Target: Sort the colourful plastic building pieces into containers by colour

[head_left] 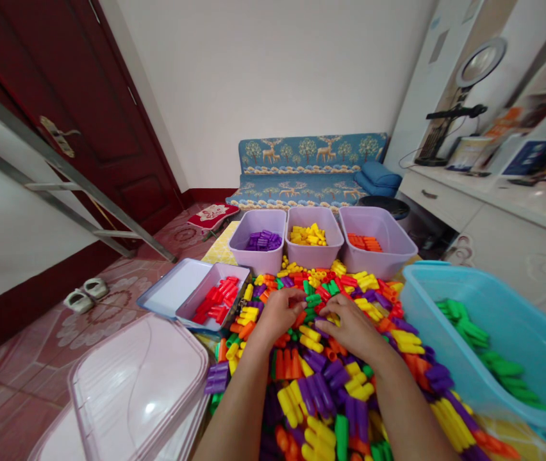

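Observation:
A heap of plastic tube blocks point(330, 384) in red, orange, yellow, green and purple covers the table before me. My left hand point(277, 314) rests on the heap with its fingers curled down among the blocks near a green piece. My right hand point(350, 326) lies beside it, fingers bent over purple and yellow pieces; what either hand grips is hidden. Behind the heap stand three lilac bins: purple blocks point(263, 240), yellow blocks point(307, 235), orange blocks point(365, 242). A lilac bin at the left holds red blocks point(215, 301). The blue tub point(532, 358) at the right holds green blocks point(475, 339).
A clear lid point(133, 378) lies at the near left, and a blue-rimmed lid point(172, 291) sits under the red bin. A ladder point(61, 186) leans by the dark red door. A patterned sofa point(306, 169) stands at the back wall, a white counter point(504, 211) to the right.

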`<state>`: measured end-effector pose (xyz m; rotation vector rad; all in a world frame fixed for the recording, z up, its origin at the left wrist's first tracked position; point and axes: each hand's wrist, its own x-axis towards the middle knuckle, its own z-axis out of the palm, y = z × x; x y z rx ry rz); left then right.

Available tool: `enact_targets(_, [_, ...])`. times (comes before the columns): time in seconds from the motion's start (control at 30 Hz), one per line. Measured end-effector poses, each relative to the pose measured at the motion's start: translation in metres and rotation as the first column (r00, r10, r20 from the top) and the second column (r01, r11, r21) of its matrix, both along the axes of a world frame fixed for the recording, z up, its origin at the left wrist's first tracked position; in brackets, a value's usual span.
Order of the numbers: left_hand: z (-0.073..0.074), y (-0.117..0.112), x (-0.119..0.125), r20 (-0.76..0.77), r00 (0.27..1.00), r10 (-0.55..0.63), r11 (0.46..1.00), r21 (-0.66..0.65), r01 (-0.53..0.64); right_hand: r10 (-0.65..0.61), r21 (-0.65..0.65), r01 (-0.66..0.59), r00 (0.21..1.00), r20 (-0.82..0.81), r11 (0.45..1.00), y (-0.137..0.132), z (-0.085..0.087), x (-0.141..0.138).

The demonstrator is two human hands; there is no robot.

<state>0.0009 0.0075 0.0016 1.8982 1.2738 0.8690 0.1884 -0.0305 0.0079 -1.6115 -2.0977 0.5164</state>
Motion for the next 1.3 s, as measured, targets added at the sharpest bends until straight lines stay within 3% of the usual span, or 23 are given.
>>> enact_targets(0.3, [0.002, -0.002, 0.002, -0.094, 0.993, -0.072, 0.997, 0.017, 0.074, 0.006, -0.037, -0.008, 0.999, -0.046, 0.999, 0.001, 0.001, 0.002])
enact_targets(0.53, [0.001, -0.002, 0.002, -0.080, 0.994, -0.079, 0.997, 0.010, 0.080, 0.007, 0.004, -0.007, 1.000, -0.010, 1.000, 0.002, 0.002, 0.004])
enact_targets(0.73, [-0.005, 0.000, 0.002, -0.059, 0.995, -0.084, 0.996, -0.032, 0.082, 0.078, -0.070, -0.081, 0.996, -0.051, 0.994, 0.002, 0.000, 0.003])
enact_targets(0.9, [-0.004, -0.001, 0.003, 0.017, 0.996, -0.090, 0.996, -0.024, 0.090, 0.038, 0.064, -0.031, 0.993, -0.115, 0.998, 0.002, 0.010, -0.001])
enact_targets(1.0, [0.000, -0.002, 0.004, 0.068, 0.995, -0.075, 0.997, 0.036, 0.073, 0.093, 0.155, -0.062, 0.975, -0.204, 0.986, 0.001, 0.018, -0.004])
enact_targets(1.1, [0.003, -0.002, 0.005, 0.150, 0.987, -0.062, 0.998, 0.011, 0.061, 0.144, 0.144, -0.106, 0.948, -0.283, 0.984, -0.001, 0.023, -0.005])
enact_targets(1.2, [0.005, 0.002, 0.004, 0.362, 0.932, 0.017, 0.993, -0.113, 0.026, 0.105, 0.137, -0.059, 0.927, -0.360, 0.989, -0.002, 0.025, -0.005])
enact_targets(1.27, [0.008, 0.005, -0.001, 0.544, 0.822, 0.170, 0.978, -0.193, -0.074, 0.070, 0.156, -0.008, 0.917, -0.392, 0.988, -0.002, 0.026, -0.003])
enact_targets(1.3, [0.011, 0.006, -0.005, 0.638, 0.726, 0.258, 0.964, -0.224, -0.145, 0.059, 0.164, 0.008, 0.914, -0.401, 0.986, -0.002, 0.026, -0.003])
